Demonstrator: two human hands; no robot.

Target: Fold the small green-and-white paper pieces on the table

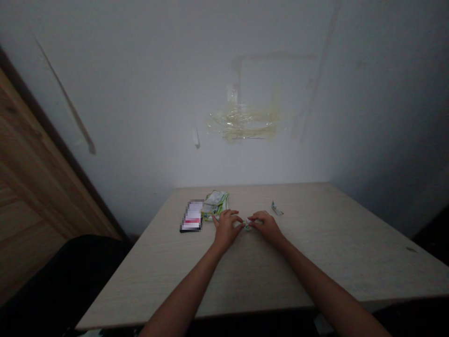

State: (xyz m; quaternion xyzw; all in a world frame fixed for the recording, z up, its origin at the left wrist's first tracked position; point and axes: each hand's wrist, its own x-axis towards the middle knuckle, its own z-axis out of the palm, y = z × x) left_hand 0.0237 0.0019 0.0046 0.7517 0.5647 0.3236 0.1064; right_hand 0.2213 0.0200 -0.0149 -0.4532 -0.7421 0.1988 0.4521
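Observation:
Between my two hands, low over the table, is a small folded piece of green-and-white printed wrapper (247, 226). The thumb and fingertips of my left hand (227, 228) pinch its left end. My right hand (267, 227) pinches the other end the same way. Fingers cover much of the piece, so its full shape does not show. Just behind my left hand lies a loose pile of green-and-white printed wrappers (216, 201). A narrow folded strip of similar wrapper (277, 208) rests on the table beyond my right hand.
A phone (192, 216) with a blurred-out screen lies left of the pile. The pale wooden table (336, 243) meets a white wall (157, 93) with yellowed tape (245, 124) on it. Dark fabric (66, 276) stands by the table's left edge, near a wooden panel (35, 159).

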